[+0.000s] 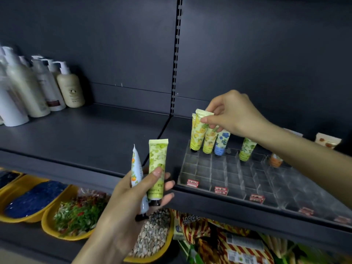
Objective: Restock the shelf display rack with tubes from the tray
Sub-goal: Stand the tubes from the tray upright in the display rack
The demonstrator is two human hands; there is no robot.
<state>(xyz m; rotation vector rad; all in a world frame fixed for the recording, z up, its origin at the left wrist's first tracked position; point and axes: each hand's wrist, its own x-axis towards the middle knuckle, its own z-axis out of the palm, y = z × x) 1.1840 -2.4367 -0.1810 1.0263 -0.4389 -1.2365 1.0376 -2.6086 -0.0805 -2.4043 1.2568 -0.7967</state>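
A clear acrylic display rack (228,174) with many square cells sits on the dark shelf at the right. In its back row stand a yellow tube (198,134), another yellow one (209,141), a blue floral tube (222,142), a green tube (246,149) and an orange one (276,161). My right hand (234,115) pinches the top of the leftmost yellow tube, which stands cap down in a back cell. My left hand (133,197) holds two tubes upright in front of the shelf: a green tube (157,168) and a white tube with orange print (137,172). No tray is visible.
White and cream pump bottles (38,86) stand at the shelf's back left. Red price labels (221,189) line the rack's front edge. Below the shelf are yellow bins (57,206) of loose goods and striped snack packs (219,235). Small boxes (327,141) sit at the far right.
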